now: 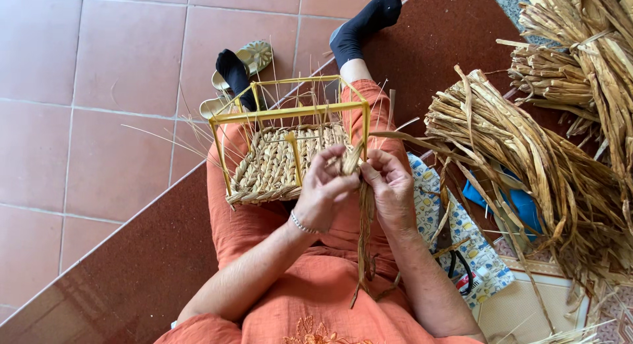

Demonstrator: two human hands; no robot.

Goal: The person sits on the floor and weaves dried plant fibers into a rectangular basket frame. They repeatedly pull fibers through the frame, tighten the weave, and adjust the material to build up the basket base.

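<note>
Frame point(290, 113): yellow wire, box-shaped, resting tilted on the lap of a seated person in orange clothing. Its bottom is filled with a woven mat point(277, 164) of pale straw braid; upper sides remain bare wire, with thin loose stalks sticking out past the corners.

Left hand point(323, 189): fingers curled closed on the braid point(351, 160) at the frame's near right corner. A bead bracelet point(302, 223) sits on the wrist.

Right hand point(390, 186): fingers pinched shut on the same braid, just beside the left hand, fingertips touching the strands.

Braid: tan, twisted, flat-stranded. Loose ends point(363, 242) hang down from between the hands across the lap.

Surroundings: straw bundles point(527, 153) heaped on the person's right, well apart from the frame, one strand reaching toward the hands. A patterned cloth point(461, 242) lies beside the right forearm. Feet in black socks point(359, 24) extend ahead; sandals point(254, 57) lie on the tiled floor point(99, 87).
</note>
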